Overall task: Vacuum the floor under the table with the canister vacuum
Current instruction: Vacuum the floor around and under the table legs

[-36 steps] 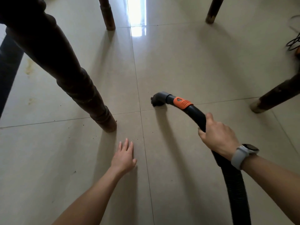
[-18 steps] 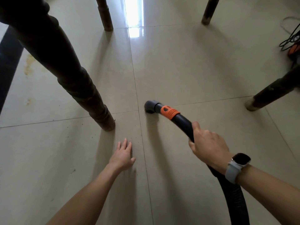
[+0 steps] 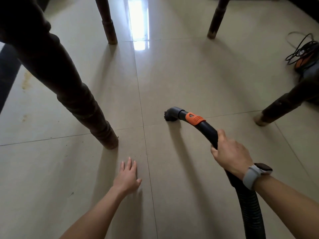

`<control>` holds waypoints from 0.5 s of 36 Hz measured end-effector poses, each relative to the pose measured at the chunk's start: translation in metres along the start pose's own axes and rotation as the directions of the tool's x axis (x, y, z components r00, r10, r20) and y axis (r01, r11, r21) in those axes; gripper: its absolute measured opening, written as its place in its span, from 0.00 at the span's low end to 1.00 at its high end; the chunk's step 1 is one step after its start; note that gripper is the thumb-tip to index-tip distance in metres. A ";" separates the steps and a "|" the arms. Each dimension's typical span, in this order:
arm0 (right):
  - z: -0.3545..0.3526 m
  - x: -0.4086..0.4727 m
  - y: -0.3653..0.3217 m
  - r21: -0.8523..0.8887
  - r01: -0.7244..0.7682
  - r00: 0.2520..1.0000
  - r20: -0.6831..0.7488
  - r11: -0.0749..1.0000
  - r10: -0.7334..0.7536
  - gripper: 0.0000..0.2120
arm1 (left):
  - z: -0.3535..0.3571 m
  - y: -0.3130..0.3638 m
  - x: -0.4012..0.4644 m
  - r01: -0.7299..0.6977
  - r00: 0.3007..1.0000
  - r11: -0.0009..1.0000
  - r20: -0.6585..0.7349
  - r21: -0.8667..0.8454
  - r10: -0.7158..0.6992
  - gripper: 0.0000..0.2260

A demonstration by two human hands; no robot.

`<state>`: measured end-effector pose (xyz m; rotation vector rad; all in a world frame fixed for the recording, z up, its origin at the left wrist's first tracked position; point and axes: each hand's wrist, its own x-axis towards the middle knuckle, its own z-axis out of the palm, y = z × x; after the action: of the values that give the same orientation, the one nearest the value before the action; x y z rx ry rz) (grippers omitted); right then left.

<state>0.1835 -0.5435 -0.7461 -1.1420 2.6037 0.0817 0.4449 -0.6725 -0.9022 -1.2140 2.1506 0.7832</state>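
Gripping the hose (image 3: 207, 130), right hand (image 3: 231, 154), brush nozzle (image 3: 170, 114) pointing far-left, seemingly touching floor (image 3: 189, 75), left hand (image 3: 127, 176) flat.

Blk hose (image 3: 248, 200) w/ orange collar (image 3: 195, 119), beige tiles (image 3: 181, 75), grey watch strap (image 3: 250, 176)

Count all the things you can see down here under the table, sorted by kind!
Table legs: 4
Hands: 2, left hand and right hand
Vacuum hoses with a brush nozzle: 1
Canister vacuums: 1
Cord bundles: 1
Watches: 1
Total: 10
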 end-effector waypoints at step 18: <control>0.006 0.002 -0.017 -0.060 0.034 0.998 -0.048 0.998 -0.037 0.18 | -0.004 -0.003 0.001 -0.010 1.000 1.000 0.019 0.024 0.010 0.35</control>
<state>0.1956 -0.5555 -0.7510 -1.2252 2.6391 0.1248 0.4470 -0.6769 -0.9008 -1.1795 2.1462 0.7680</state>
